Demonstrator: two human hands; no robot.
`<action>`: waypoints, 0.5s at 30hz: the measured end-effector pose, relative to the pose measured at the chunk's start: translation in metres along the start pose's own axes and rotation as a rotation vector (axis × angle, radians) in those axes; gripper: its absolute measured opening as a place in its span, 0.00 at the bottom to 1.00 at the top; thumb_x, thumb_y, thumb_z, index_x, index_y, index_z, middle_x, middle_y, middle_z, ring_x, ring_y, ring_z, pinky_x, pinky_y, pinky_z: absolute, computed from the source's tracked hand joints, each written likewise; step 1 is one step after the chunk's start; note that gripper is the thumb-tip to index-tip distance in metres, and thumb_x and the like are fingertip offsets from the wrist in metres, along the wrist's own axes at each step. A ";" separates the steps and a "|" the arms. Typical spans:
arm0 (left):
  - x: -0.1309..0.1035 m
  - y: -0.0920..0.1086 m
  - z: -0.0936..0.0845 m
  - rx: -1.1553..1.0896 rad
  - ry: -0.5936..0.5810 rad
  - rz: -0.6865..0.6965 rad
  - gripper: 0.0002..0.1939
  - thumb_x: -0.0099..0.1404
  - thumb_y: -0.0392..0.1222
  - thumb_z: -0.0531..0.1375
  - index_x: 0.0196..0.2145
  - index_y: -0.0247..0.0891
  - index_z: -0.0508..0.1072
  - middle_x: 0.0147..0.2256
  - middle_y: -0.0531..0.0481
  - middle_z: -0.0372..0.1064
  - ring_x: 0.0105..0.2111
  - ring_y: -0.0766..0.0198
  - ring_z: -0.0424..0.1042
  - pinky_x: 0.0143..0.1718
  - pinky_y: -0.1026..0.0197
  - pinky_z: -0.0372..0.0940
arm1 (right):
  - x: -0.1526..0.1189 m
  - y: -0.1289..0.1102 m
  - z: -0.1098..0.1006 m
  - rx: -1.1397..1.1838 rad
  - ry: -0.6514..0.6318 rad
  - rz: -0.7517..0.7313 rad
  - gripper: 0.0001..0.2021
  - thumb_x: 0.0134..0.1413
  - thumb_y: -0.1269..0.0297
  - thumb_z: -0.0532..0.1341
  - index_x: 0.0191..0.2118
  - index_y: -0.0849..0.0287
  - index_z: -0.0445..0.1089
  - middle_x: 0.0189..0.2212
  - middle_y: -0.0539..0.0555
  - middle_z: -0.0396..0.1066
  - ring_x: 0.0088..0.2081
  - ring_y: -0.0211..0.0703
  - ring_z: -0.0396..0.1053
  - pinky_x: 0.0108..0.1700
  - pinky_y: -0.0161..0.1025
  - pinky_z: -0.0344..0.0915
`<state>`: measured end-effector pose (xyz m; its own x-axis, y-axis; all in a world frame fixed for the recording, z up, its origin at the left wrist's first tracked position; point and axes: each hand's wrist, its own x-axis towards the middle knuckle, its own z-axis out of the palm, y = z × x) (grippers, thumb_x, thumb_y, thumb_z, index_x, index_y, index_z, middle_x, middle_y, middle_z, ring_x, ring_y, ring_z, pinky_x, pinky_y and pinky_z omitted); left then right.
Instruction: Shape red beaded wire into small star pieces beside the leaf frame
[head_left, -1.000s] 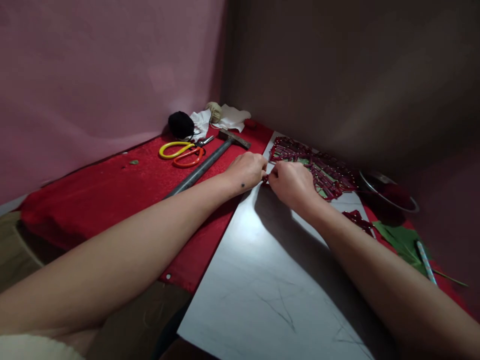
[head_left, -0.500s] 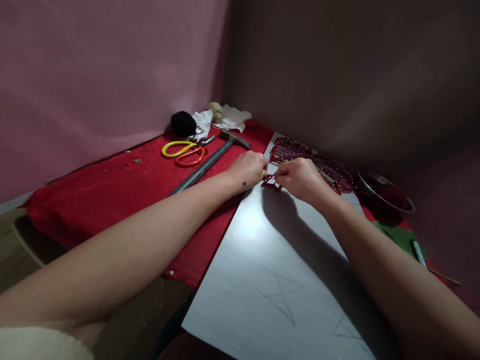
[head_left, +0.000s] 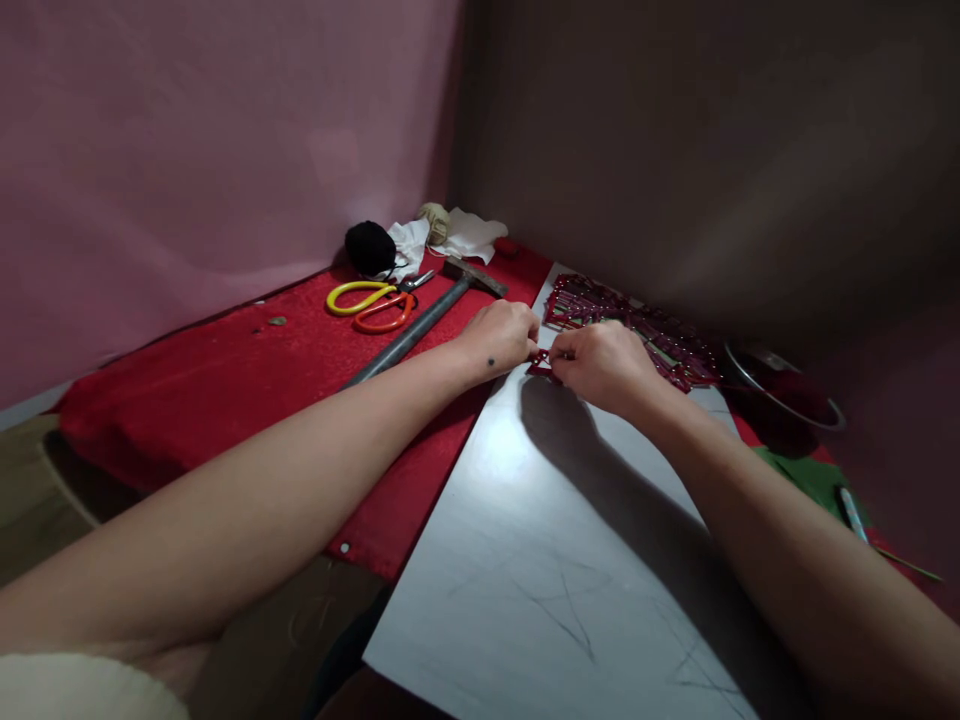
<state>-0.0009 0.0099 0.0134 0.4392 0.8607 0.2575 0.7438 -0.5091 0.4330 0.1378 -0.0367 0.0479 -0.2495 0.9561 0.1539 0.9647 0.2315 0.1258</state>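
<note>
A white board (head_left: 480,560) with faint pencilled star lines lies on a red cloth. Near its far left edge is a small figure of dark red yarn (head_left: 541,370) wound on nails. At the left side of this figure my left hand (head_left: 504,332) is closed, its fingertips curled down and partly hidden. My right hand (head_left: 604,362) pinches at the figure's right side, thumb and forefinger together on the red yarn; the strand itself is hardly visible. Just beyond both hands a larger nailed pattern of dark red and greenish yarn (head_left: 630,325) covers the board's far end.
A hammer (head_left: 416,330) lies left of the board, beside scissors (head_left: 382,305) with yellow and orange handles. Behind them sit a black yarn ball (head_left: 370,248), a cream yarn ball (head_left: 435,222) and white cloth (head_left: 471,235). At right are a metal bowl (head_left: 784,385) and a pen (head_left: 853,515).
My right hand has shifted slightly down and turned over the small figure, covering more of its right side. My left hand stays at the same place. The view has moved slightly.
</note>
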 end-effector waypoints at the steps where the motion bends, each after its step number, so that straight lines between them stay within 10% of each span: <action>1: 0.000 0.000 0.000 -0.033 -0.004 -0.025 0.08 0.53 0.38 0.60 0.31 0.37 0.77 0.28 0.47 0.73 0.32 0.61 0.70 0.32 0.62 0.60 | 0.005 0.000 -0.002 -0.015 -0.019 0.019 0.11 0.44 0.66 0.56 0.30 0.54 0.76 0.25 0.53 0.73 0.29 0.42 0.66 0.27 0.36 0.54; 7: 0.000 0.000 0.001 -0.144 -0.009 -0.140 0.07 0.50 0.36 0.60 0.29 0.38 0.77 0.26 0.48 0.73 0.30 0.61 0.70 0.29 0.62 0.60 | 0.033 0.003 0.000 -0.028 -0.179 0.144 0.12 0.43 0.67 0.58 0.34 0.60 0.75 0.31 0.60 0.73 0.31 0.46 0.69 0.27 0.36 0.57; 15: 0.001 0.001 0.002 -0.096 -0.010 -0.107 0.08 0.51 0.35 0.59 0.30 0.36 0.76 0.29 0.48 0.73 0.32 0.61 0.69 0.32 0.62 0.60 | 0.011 -0.020 0.007 -0.133 0.035 0.111 0.12 0.50 0.67 0.54 0.36 0.63 0.74 0.32 0.66 0.73 0.33 0.53 0.70 0.29 0.40 0.59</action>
<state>0.0012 0.0102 0.0125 0.3655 0.9098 0.1968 0.7355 -0.4118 0.5379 0.1164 -0.0296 0.0403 -0.1473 0.9670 0.2079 0.9673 0.0970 0.2345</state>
